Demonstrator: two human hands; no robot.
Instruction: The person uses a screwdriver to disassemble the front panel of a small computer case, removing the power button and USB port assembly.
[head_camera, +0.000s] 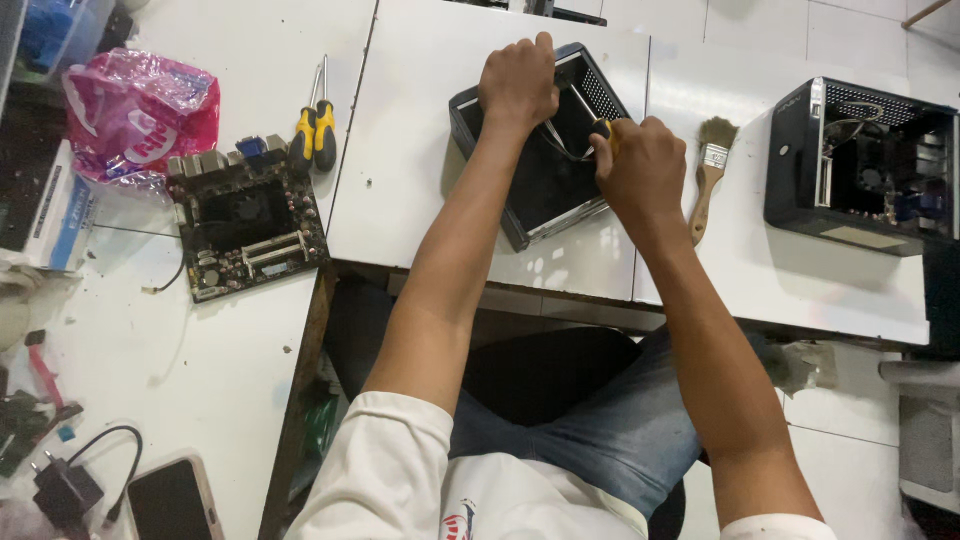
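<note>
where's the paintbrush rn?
In the head view the paintbrush lies on the white table, just right of the right hand, between the open black case and the second black computer case.

The person wears a white short-sleeved shirt, apparently with a small red-and-blue mark on the chest, and blue jeans.

Brush (709, 172) right of case (540, 190), circuit board (247, 226) left

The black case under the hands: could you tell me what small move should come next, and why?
Probably keep the left hand steadying the black case at its far rim while the right hand eases its yellow-handled tool down inside. The case is open, looks emptied, with loose cables crossing right by the tool.
</note>
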